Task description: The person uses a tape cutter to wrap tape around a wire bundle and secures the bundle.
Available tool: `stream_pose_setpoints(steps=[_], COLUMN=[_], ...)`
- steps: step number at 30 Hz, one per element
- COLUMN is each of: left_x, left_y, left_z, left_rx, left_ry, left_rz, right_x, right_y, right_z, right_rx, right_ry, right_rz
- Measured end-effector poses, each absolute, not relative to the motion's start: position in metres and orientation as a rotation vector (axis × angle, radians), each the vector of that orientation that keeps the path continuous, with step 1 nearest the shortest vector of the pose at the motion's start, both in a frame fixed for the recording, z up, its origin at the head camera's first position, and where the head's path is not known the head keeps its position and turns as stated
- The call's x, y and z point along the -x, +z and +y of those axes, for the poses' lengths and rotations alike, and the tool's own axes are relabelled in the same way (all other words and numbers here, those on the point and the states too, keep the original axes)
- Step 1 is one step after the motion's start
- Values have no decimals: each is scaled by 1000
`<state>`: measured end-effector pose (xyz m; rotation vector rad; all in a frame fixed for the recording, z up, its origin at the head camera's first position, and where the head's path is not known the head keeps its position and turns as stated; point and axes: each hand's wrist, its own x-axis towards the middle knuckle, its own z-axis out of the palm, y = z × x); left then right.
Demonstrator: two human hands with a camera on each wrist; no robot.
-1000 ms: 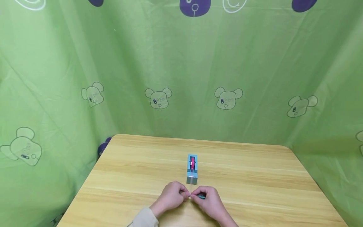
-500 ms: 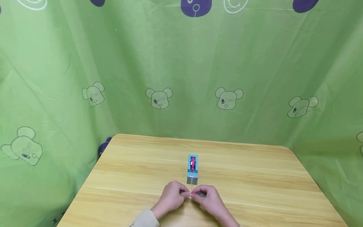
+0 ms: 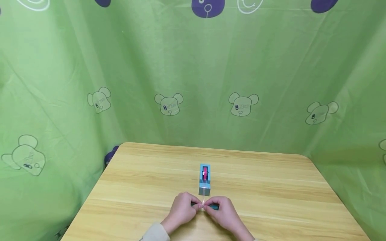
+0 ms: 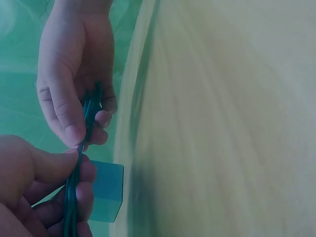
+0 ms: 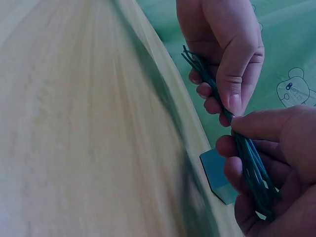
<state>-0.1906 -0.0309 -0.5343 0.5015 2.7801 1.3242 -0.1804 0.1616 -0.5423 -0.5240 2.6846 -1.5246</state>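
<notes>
Both hands meet fingertip to fingertip at the front middle of the table. My left hand (image 3: 182,208) pinches one part of a bundle of thin, dark green, wire-like strands (image 5: 254,173). The other part is between the thumb and fingers of my right hand (image 3: 223,212). A clear strip of tape (image 3: 203,200) runs from the front of a blue tape dispenser (image 3: 204,190) to the pinched fingertips. Whether the tape is wrapped round the strands is hidden by the thumbs. In the right wrist view, loose strand ends stick out past the left hand's fingers.
The dispenser, holding a pink-cored tape roll (image 3: 205,173), stands just beyond the hands on a wooden table (image 3: 144,170). A green curtain (image 3: 205,60) with bear prints hangs behind the table and along both sides.
Both hands stay almost in place, fingertips together. More of the green strands shows beneath the right fingers than half a second ago, and the tape strip catches more light.
</notes>
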Motion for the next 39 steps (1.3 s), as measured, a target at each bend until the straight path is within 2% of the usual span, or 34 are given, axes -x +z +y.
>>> stream_pose_setpoints(steps=[25, 39], left_x=[205, 203], left_y=[-524, -532], left_z=[-43, -40], left_rx=[-666, -549], left_ry=[1235, 1307], left_rz=[2587, 2590], right_x=[184, 186], right_y=[-548, -550], right_z=[161, 160], right_rx=[604, 657], right_ry=[-1515, -1506], right_rz=[2801, 2896])
